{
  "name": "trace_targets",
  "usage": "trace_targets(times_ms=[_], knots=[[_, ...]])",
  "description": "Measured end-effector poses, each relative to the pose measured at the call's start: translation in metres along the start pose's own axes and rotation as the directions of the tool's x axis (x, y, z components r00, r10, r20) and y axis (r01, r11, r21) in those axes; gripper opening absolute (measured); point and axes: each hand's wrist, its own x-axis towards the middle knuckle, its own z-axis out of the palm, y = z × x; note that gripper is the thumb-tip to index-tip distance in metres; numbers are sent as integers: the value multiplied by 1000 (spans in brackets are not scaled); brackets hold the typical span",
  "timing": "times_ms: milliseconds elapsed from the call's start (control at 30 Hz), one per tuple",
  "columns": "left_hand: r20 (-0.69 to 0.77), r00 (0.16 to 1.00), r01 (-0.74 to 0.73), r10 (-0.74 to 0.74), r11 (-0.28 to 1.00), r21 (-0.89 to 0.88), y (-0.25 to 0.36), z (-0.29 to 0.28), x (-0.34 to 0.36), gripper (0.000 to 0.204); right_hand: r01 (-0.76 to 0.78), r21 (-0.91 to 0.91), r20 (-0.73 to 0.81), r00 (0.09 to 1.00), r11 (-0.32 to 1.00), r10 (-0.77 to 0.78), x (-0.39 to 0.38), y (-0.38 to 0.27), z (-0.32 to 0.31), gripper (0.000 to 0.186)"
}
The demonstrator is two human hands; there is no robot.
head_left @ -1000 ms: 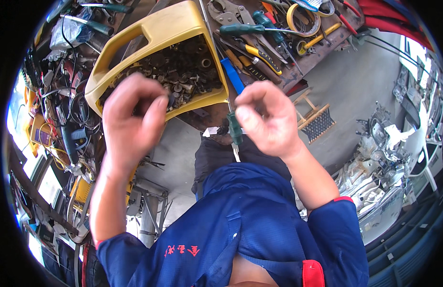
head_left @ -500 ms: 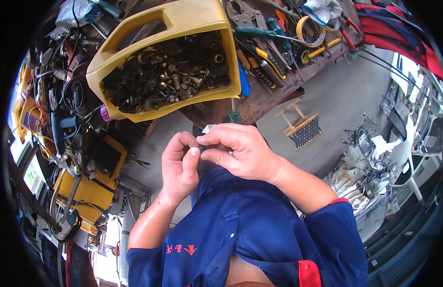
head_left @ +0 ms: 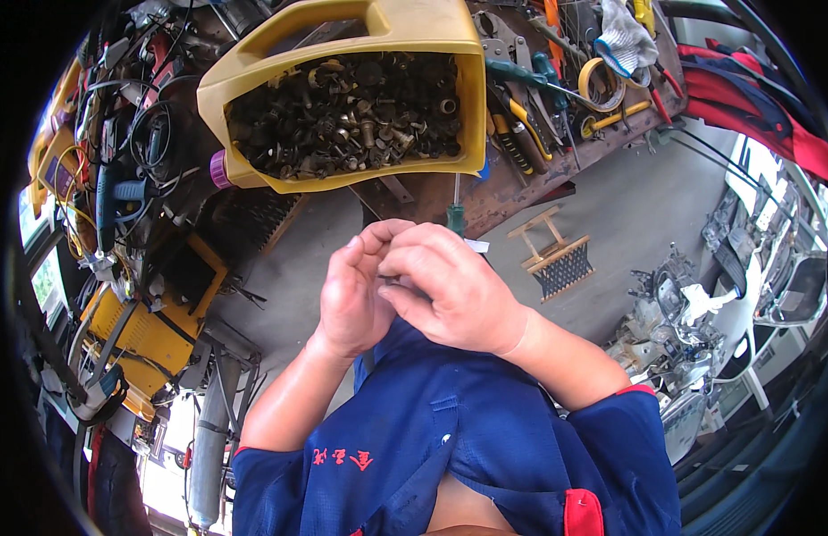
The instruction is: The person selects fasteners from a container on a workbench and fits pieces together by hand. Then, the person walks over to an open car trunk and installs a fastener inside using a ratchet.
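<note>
going by the left hand (head_left: 351, 299) and right hand (head_left: 457, 290), curled together — whether anything is gripped cannot be told — handling is judged unfinished, nothing visibly completed, with many fasteners (head_left: 368, 125) left in the yellow jug (head_left: 423, 25) on the workbench (head_left: 514, 195).

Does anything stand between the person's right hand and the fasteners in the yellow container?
Yes, partly: the left hand, cupped close to the right hand, then the yellow container's near rim. The fasteners lie exposed beyond it; the green screwdriver handle sits right of that path.
</note>
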Motion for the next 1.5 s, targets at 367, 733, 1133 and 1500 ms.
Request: trace_targets(times_ms=[367, 733, 1133, 1500], knots=[[115, 986, -106, 119, 988, -113, 7, -33, -5, 43, 225, -191, 136, 970, 955, -201, 4, -12, 27, 32], [0, 1000, -27, 27, 999, -42, 7, -33, -21, 49, 195, -348, 135, 978, 917, -157, 17, 0, 26, 26], [124, 989, -101, 86, 987, 123, 21, -37, -28, 45, 150, -402, 50, 989, 903, -142, 26, -4, 23, 28], [-21, 979, -193, 205, 949, 251, 30, -38, -15, 24, -70, -832, -164, 979, 551, -122, 82, 23, -54, 6]])
